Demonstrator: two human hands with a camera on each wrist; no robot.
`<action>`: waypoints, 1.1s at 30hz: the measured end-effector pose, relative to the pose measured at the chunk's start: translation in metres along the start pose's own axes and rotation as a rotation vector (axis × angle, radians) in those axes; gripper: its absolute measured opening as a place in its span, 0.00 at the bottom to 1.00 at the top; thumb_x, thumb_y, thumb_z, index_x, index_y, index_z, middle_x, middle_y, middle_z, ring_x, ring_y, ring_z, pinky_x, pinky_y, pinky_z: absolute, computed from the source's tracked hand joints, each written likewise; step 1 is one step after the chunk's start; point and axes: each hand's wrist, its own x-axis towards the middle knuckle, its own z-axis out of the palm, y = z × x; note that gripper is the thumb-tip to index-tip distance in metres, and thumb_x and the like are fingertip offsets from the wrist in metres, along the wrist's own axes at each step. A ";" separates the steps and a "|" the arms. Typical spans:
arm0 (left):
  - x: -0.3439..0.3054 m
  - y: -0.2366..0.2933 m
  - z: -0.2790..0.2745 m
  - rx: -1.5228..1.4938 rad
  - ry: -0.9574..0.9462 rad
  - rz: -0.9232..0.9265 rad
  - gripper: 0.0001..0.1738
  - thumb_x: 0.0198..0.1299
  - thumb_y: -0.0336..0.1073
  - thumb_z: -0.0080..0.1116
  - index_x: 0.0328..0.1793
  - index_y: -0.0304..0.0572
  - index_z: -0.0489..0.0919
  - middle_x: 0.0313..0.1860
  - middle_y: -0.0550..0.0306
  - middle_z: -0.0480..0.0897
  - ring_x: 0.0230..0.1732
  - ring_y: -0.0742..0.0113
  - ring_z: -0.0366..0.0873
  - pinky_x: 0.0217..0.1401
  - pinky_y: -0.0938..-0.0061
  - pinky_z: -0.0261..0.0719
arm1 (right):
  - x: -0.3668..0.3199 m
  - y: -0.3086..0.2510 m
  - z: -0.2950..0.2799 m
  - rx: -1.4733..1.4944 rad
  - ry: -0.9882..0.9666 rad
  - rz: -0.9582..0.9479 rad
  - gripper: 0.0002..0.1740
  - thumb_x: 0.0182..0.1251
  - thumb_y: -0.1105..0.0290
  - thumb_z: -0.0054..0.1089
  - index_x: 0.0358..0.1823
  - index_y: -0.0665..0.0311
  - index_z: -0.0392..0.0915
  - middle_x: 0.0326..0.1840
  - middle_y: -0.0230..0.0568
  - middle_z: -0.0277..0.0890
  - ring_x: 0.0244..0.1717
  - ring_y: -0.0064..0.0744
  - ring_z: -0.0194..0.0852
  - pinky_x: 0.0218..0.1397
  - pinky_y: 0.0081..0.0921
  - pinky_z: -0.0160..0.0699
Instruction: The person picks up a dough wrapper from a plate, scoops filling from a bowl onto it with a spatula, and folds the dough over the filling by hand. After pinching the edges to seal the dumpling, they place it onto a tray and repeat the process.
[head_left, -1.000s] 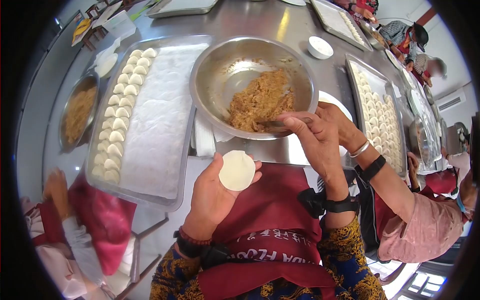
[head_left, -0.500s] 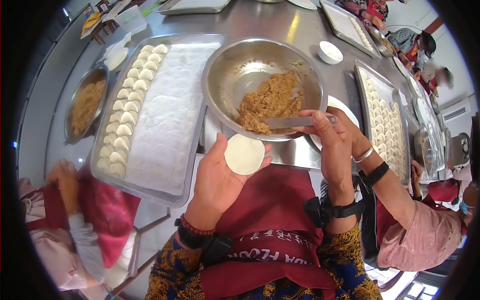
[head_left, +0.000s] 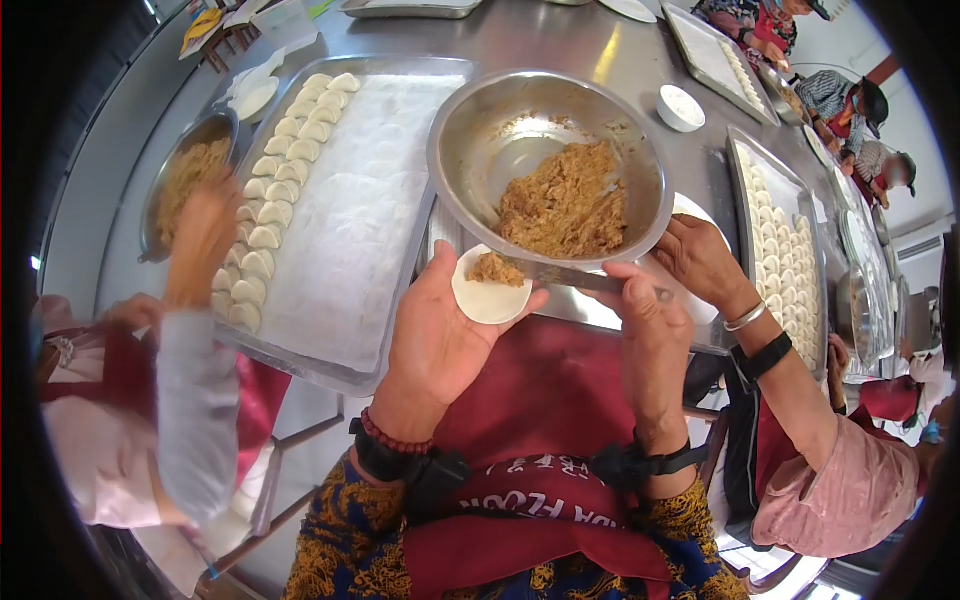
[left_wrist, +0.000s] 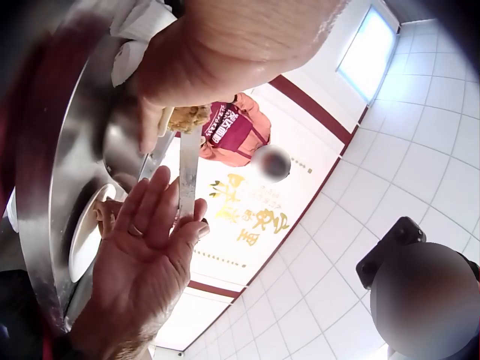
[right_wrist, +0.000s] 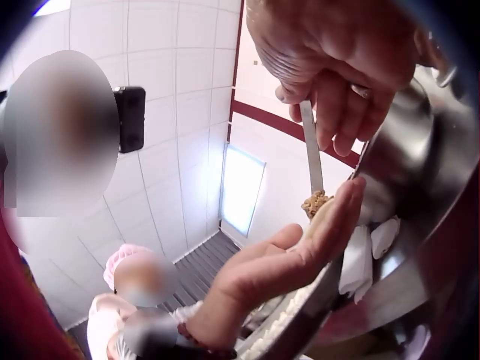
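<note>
My left hand [head_left: 432,345] lies palm up with a round dough wrapper [head_left: 490,303] across its palm and fingers. A lump of brown filling [head_left: 494,268] sits near the wrapper's far edge. Between thumb and fingers my right hand [head_left: 655,335] pinches the handle end of a flat metal spatula [head_left: 565,277], whose tip meets that lump. In the right wrist view the spatula [right_wrist: 312,150] slants down to the filling [right_wrist: 316,204] on the wrapper. Just beyond both hands stands a steel bowl [head_left: 468,130] of brown filling mix [head_left: 565,205].
To the left, a metal tray [head_left: 350,250] carries rows of folded dumplings [head_left: 285,190]. Another person's hand [head_left: 205,230] reaches over a second filling bowl there. At right, someone's hand [head_left: 700,260] is close to the steel bowl, with another dumpling tray [head_left: 780,250] beyond.
The spatula has come out of the bowl with filling and moved left onto the wrapper. My left hand has risen toward the bowl. The person at left has reached into their bowl.
</note>
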 end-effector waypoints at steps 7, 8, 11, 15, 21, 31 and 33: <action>-0.003 0.001 -0.007 0.011 -0.021 -0.041 0.30 0.80 0.51 0.26 0.71 0.31 0.59 0.67 0.40 0.70 0.68 0.42 0.70 0.72 0.46 0.69 | -0.016 0.018 -0.005 -0.420 -0.201 -0.400 0.15 0.68 0.65 0.62 0.52 0.64 0.83 0.55 0.44 0.83 0.64 0.42 0.77 0.66 0.40 0.74; -0.003 0.001 -0.009 0.024 -0.018 -0.043 0.30 0.80 0.51 0.26 0.71 0.30 0.59 0.67 0.39 0.70 0.68 0.41 0.69 0.72 0.46 0.69 | -0.018 0.020 -0.006 -0.532 -0.246 -0.514 0.16 0.65 0.64 0.65 0.51 0.63 0.83 0.54 0.42 0.84 0.64 0.44 0.77 0.66 0.41 0.73; -0.008 -0.001 -0.001 0.009 0.047 0.008 0.35 0.79 0.54 0.26 0.72 0.25 0.55 0.68 0.30 0.67 0.70 0.30 0.65 0.75 0.41 0.64 | -0.024 0.024 -0.003 -0.762 -0.313 -0.699 0.19 0.55 0.65 0.71 0.50 0.60 0.84 0.53 0.40 0.84 0.65 0.44 0.76 0.67 0.44 0.73; -0.010 0.001 0.000 -0.008 0.146 -0.004 0.34 0.79 0.53 0.28 0.73 0.26 0.54 0.68 0.29 0.65 0.69 0.27 0.65 0.75 0.41 0.64 | -0.033 0.026 -0.003 -0.892 -0.377 -0.762 0.19 0.53 0.66 0.73 0.49 0.56 0.85 0.56 0.37 0.82 0.65 0.43 0.75 0.68 0.44 0.74; -0.012 0.000 -0.013 -0.026 0.136 0.014 0.33 0.79 0.53 0.29 0.72 0.27 0.55 0.68 0.29 0.66 0.70 0.28 0.64 0.76 0.42 0.62 | -0.040 0.010 -0.013 -0.818 -0.410 -0.672 0.19 0.52 0.67 0.73 0.48 0.56 0.85 0.55 0.37 0.83 0.65 0.43 0.76 0.67 0.43 0.75; -0.018 -0.006 -0.013 0.000 0.093 -0.058 0.29 0.80 0.51 0.28 0.66 0.28 0.60 0.62 0.40 0.70 0.62 0.39 0.72 0.71 0.46 0.70 | -0.037 0.025 -0.007 -0.801 -0.402 -0.723 0.15 0.49 0.71 0.74 0.41 0.57 0.86 0.53 0.36 0.84 0.64 0.43 0.77 0.64 0.45 0.77; -0.019 -0.007 -0.011 -0.025 0.117 -0.035 0.29 0.80 0.52 0.27 0.66 0.28 0.59 0.62 0.40 0.69 0.63 0.38 0.72 0.71 0.46 0.70 | -0.040 0.018 -0.013 -0.806 -0.413 -0.700 0.15 0.48 0.71 0.74 0.41 0.57 0.86 0.53 0.35 0.84 0.64 0.43 0.77 0.63 0.45 0.77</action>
